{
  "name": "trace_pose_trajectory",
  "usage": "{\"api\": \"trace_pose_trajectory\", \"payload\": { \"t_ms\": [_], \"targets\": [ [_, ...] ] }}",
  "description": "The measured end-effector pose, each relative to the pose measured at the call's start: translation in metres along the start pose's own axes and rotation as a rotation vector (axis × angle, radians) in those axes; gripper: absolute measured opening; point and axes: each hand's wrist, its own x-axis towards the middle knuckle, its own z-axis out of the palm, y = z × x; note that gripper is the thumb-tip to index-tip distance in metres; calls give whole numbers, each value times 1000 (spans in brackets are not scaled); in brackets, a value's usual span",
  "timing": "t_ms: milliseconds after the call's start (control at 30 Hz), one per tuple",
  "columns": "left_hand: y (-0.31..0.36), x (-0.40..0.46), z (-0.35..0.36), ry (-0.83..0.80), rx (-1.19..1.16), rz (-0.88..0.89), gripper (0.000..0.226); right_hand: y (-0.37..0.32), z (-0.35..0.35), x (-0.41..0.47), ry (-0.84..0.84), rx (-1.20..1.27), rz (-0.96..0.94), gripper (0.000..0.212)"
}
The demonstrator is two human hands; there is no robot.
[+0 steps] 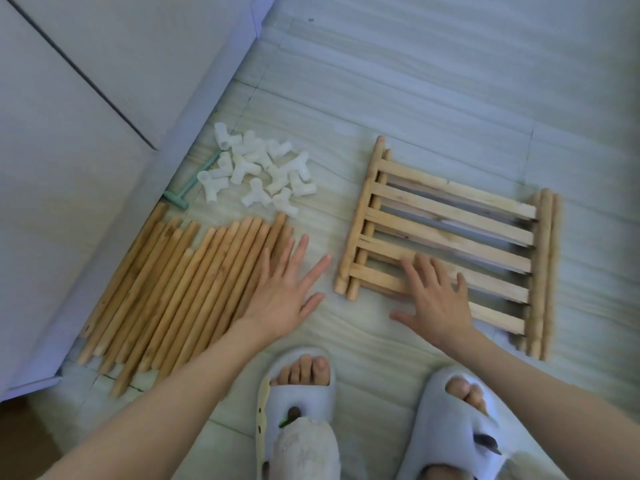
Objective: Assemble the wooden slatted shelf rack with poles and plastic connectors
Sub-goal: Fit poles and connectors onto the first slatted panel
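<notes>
A row of several wooden poles [162, 289] lies side by side on the floor at the left. My left hand [280, 292] lies flat with fingers spread over the right edge of that row. A heap of white plastic connectors [258, 169] sits just beyond the poles. To the right lies a stack of wooden slatted panels [460, 216]. My right hand [436, 296] rests with straight fingers on the near left part of the top panel. Neither hand holds anything.
A small green T-shaped mallet [188, 183] lies beside the connectors against the white cabinet base [114, 237] along the left. My two feet in pale slippers [298, 403] stand at the bottom edge. Pale striped floor [415, 81] stretches beyond the panels.
</notes>
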Motion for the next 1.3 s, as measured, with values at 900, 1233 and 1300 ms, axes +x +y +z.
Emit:
{"api": "trace_pose_trajectory", "payload": {
  "t_ms": [900, 1233, 1300],
  "targets": [
    [74, 150, -31, -78, 166, 182, 62, 91, -31, 94, 163, -87, 65, 28],
    [73, 121, -59, 453, -423, 226, 72, 92, -72, 82, 322, -188, 11, 22],
    [62, 112, -65, 541, -446, 193, 72, 89, -92, 85, 370, -222, -20, 16]
  ]
}}
